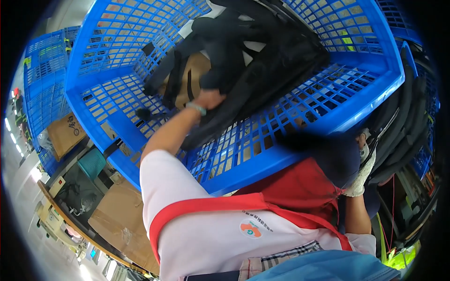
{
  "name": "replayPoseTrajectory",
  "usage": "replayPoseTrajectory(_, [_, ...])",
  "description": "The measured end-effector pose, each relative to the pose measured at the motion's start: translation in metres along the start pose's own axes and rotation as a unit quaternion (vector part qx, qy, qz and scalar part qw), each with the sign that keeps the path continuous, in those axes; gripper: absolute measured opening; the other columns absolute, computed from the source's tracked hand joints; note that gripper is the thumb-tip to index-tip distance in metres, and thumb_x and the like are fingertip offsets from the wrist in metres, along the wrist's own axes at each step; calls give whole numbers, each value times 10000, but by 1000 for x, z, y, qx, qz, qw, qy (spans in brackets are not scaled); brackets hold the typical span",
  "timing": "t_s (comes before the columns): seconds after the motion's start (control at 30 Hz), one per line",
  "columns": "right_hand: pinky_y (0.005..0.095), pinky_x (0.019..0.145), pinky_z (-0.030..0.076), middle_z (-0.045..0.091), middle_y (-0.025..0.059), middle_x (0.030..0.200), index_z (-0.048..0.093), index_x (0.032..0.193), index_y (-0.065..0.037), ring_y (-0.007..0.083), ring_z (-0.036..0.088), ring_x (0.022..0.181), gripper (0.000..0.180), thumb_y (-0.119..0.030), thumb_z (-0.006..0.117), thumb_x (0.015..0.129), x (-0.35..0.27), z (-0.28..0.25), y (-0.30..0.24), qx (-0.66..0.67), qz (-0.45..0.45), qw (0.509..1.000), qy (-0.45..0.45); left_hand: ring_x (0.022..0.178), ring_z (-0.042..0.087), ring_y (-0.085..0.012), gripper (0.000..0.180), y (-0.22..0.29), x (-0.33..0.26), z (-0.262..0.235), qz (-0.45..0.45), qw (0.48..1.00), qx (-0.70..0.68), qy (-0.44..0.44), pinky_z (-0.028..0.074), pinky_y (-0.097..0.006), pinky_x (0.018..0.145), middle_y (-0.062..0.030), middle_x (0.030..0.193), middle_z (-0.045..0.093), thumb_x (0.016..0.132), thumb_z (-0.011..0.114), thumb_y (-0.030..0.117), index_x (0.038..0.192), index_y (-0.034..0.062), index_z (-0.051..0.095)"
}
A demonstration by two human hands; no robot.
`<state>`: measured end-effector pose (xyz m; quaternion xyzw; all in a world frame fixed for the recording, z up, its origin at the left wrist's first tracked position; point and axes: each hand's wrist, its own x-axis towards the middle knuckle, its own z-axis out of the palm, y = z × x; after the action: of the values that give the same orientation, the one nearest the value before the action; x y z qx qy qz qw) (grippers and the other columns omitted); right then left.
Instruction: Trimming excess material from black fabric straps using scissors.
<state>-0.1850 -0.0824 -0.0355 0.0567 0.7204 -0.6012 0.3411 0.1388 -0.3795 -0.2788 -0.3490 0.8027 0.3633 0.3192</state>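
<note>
This looks like a factory workshop, probably for sewing: a large blue lattice-sided plastic basket (388, 77) holds a heap of black cloth-like pieces (272, 51), and more blue lattice plastic crates (44, 86) stand at the left. Below them are a cream-coloured machine (50, 224) resembling an industrial sewing machine and a large brown cardboard box (117, 213).

the person's bare left hand (211, 99) reaches into a blue basket (124, 131), touching black fabric (267, 61); a brown piece (198, 70) lies just beyond it. outside the basket, the white-gloved right hand (364, 169) holds scissors (386, 126) beside long dark strips (407, 129).
</note>
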Motion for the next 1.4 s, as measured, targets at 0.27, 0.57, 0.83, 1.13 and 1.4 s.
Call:
replayPoseTrajectory(0.27, [235, 591, 338, 425, -63, 734, 485, 814, -118, 62, 410, 666, 189, -207, 511, 980, 9, -6, 2, -177, -97, 979, -30, 1111, 489, -414, 656, 90, -115, 26, 196, 973, -5, 122, 430, -404, 973, -236, 1220, 472, 694, 659, 54, 1318, 17, 461])
replayPoseTrajectory(0.57, [237, 654, 358, 447, -7, 789, 482, 875, -64, 96, 409, 696, 187, -211, 439, 982, 19, -11, 7, -48, -44, 995, -77, 1116, 543, -326, 733, 85, -82, -16, 135, 978, -115, -112, 442, -361, 987, -140, 1188, 515, 656, 745, 48, 1341, 78, 484])
replayPoseTrajectory(0.83, [214, 654, 376, 467, 3, 802, 503, 950, -33, 90, 431, 718, 203, -228, 462, 986, 18, -7, 12, 26, -57, 989, -132, 704, 643, -225, 181, 70, 4, -119, 215, 943, -168, 193, 501, -348, 650, -123, 756, 669, 741, 499, 13, 788, 17, 673])
replayPoseTrajectory(1.13, [240, 694, 361, 494, 27, 817, 516, 936, -7, 132, 449, 770, 150, -155, 532, 943, 15, 2, -11, -146, -147, 970, -126, 1014, 594, -290, 238, 212, 152, -203, 381, 755, 130, 518, 467, -399, 842, -94, 1029, 660, 821, 502, 75, 960, 106, 692])
replayPoseTrajectory(1.4, [287, 704, 372, 470, 68, 773, 488, 858, 16, 179, 433, 728, 357, -298, 391, 996, 29, -19, 15, -15, 10, 999, -32, 1221, 470, -283, 333, 191, 287, -191, 159, 858, 329, 362, 324, -441, 1040, -138, 1243, 568, 901, 423, 183, 1137, 43, 611])
